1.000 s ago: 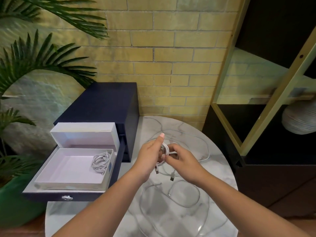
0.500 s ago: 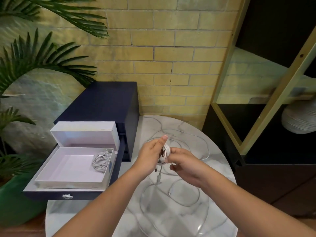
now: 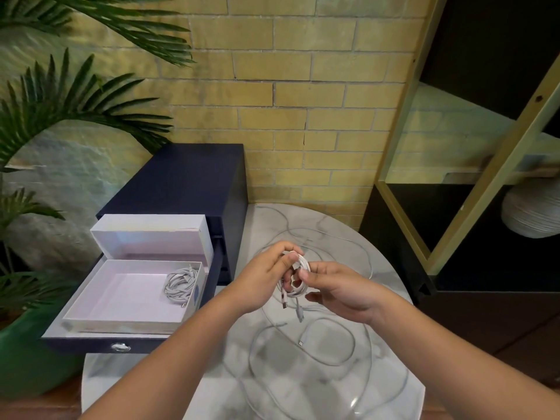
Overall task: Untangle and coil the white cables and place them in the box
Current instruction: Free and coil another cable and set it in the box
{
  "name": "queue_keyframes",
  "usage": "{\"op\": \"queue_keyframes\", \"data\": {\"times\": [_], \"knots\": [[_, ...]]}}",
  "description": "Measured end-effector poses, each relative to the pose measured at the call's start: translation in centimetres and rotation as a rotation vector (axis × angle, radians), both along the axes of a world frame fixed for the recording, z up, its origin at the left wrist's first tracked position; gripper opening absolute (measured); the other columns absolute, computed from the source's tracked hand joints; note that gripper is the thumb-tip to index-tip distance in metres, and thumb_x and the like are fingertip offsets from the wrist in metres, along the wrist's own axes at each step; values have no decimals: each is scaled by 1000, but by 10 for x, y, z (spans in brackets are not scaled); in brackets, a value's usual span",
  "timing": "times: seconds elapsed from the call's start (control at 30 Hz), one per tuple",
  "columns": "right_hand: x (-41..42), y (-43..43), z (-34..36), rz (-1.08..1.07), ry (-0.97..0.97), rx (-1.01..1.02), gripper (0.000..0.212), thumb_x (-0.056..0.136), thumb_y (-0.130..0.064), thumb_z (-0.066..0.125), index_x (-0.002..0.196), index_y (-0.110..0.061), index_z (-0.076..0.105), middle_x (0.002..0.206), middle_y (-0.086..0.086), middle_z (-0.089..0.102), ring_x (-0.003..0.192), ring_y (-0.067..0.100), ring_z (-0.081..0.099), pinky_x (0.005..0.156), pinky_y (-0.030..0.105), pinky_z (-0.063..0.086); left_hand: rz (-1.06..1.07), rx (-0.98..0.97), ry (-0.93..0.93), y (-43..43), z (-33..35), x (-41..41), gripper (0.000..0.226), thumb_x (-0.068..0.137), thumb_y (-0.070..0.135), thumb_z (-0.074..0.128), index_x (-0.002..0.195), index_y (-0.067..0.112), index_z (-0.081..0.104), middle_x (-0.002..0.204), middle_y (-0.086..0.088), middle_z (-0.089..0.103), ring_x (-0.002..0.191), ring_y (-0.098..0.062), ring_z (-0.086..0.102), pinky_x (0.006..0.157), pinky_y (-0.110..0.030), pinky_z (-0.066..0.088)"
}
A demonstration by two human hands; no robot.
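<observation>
On my left the white box sits open in the pulled-out drawer, lid propped up behind, so I can drop a bundle in without reaching far. One coiled cable lies against its right wall, leaving the floor free for more. Over the marble table my left hand curls round a small coil to stop the loops springing apart, its plug ends dangling below. My right hand pinches the coil's right side between thumb and forefinger, other fingers loose, I think to tuck the tail in. More loose cables sprawl on the table beneath and to the right, not yet untangled.
</observation>
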State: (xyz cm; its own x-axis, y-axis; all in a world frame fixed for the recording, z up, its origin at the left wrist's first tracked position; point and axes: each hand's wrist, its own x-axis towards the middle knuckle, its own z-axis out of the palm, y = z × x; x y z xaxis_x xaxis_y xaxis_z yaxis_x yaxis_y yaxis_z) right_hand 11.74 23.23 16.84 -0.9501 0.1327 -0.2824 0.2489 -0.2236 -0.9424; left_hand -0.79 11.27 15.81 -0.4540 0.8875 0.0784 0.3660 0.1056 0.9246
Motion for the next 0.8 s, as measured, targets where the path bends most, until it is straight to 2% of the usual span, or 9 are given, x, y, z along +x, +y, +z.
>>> {"op": "queue_keyframes", "data": {"times": [0.1, 0.27, 0.33, 0.4, 0.5, 0.57, 0.63, 0.67, 0.8], "knots": [[-1, 2, 3, -6, -24, 53, 18, 93, -26, 56, 99, -14, 67, 100, 4, 67, 94, 8, 60, 80, 25, 37, 31, -64, 118, 0, 2, 0, 24, 102, 33, 38, 100, 14, 53, 69, -3, 61, 62, -7, 59, 67, -25, 48], [-3, -5, 9, -73, -47, 298, 21, 93, -26, 60, 112, -16, 61, 98, -5, 67, 85, 0, 59, 74, 19, 43, 156, -81, 192, 5, 1, 6, 32, 102, 41, 33, 93, 14, 48, 82, -2, 57, 66, -9, 51, 52, -13, 39], [-3, -12, 8, -222, -10, 514, 28, 90, -25, 66, 115, -20, 55, 101, -6, 58, 73, -3, 55, 63, 12, 43, 197, -75, 158, 7, -2, 8, 32, 102, 43, 32, 88, 17, 46, 82, -2, 55, 65, -10, 49, 49, -13, 38], [-3, -17, 6, -363, 55, 850, 34, 86, -26, 70, 113, -25, 49, 103, -9, 47, 73, 2, 52, 63, 13, 43, 233, -62, 96, 10, -3, 11, 31, 102, 41, 32, 84, 19, 43, 80, -4, 52, 62, -11, 47, 44, -14, 37], [-2, -20, 1, -334, 195, 1308, 17, 88, -24, 67, 99, -22, 53, 97, -10, 44, 75, 7, 49, 65, 15, 41, 275, -49, 67, 14, -4, 14, 31, 102, 42, 31, 84, 21, 43, 76, -2, 50, 64, -12, 47, 48, -19, 41], [-2, -17, -1, -273, 211, 1439, 7, 90, -23, 62, 93, -17, 58, 96, -7, 46, 73, 9, 48, 62, 15, 37, 292, -51, 82, 16, -5, 15, 32, 102, 44, 30, 89, 19, 46, 76, -2, 52, 66, -14, 50, 60, -32, 45], [-4, -12, 0, -253, 169, 1439, 8, 93, -23, 58, 90, -15, 59, 92, -6, 47, 72, 11, 48, 63, 18, 37, 288, -42, 110, 14, -7, 15, 33, 102, 44, 31, 91, 17, 46, 74, 3, 51, 65, -10, 48, 62, -34, 45], [-5, -10, 1, -252, 138, 1380, 10, 93, -23, 57, 87, -14, 59, 89, -5, 50, 71, 12, 49, 64, 22, 40, 280, -33, 136, 12, -7, 15, 32, 102, 43, 32, 90, 17, 46, 72, 5, 49, 63, -5, 46, 59, -27, 43], [-5, -1, 12, -268, 24, 646, 13, 94, -20, 58, 83, -12, 60, 78, 4, 65, 74, 13, 61, 78, 33, 52, 234, -6, 301, 3, -7, 10, 34, 98, 49, 30, 91, 20, 46, 67, 10, 48, 60, 1, 47, 54, -17, 33]]}}
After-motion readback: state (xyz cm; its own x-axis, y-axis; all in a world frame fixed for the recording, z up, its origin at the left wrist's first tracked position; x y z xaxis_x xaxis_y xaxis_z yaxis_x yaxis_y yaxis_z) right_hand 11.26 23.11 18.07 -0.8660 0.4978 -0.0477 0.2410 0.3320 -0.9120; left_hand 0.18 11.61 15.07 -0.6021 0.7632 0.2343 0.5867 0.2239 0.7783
